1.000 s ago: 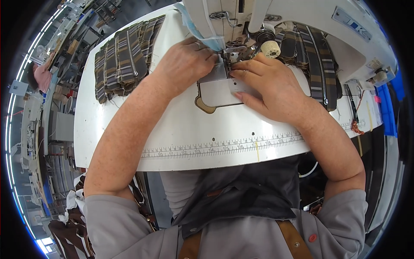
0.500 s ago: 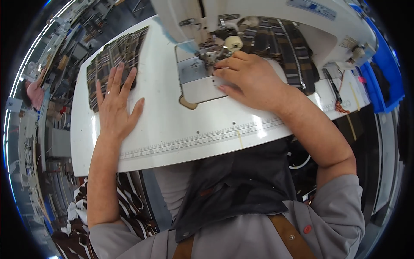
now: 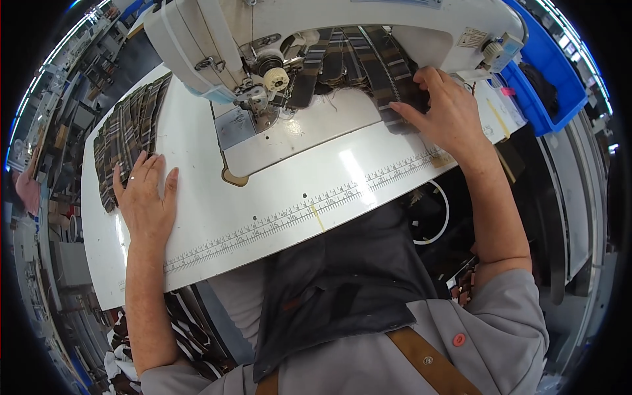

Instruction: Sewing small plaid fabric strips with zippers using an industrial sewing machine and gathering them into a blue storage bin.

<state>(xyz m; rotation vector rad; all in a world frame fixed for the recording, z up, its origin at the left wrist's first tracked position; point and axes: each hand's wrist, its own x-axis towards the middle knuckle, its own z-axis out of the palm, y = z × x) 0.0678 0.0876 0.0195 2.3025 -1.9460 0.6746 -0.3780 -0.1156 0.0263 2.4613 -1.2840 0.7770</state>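
Note:
My left hand [image 3: 146, 204] lies flat with fingers stretched, its fingertips on the near edge of a stack of dark striped fabric pieces [image 3: 131, 125]. At the right, my right hand [image 3: 453, 117] is at the edge of a striped fabric piece with a metal zipper [image 3: 385, 66]. Its thumb reaches over the cloth and stands apart from the bent fingers. This piece lies among other striped pieces [image 3: 336, 62] under the arm of a white sewing machine [image 3: 210, 46]. Beside the presser foot [image 3: 263, 115], the metal plate shows bare.
A printed ruler strip [image 3: 289, 222] runs along the front of the white table [image 3: 197, 164]. Beyond its right end stands a blue bin [image 3: 559, 112] with dark material inside. Brown-and-white striped cloth [image 3: 187, 329] hangs below the table at the left.
My right hand has moved from beside the presser foot to the zippered piece at the right. My left hand has slid nearer along its stack. The whole view has shifted.

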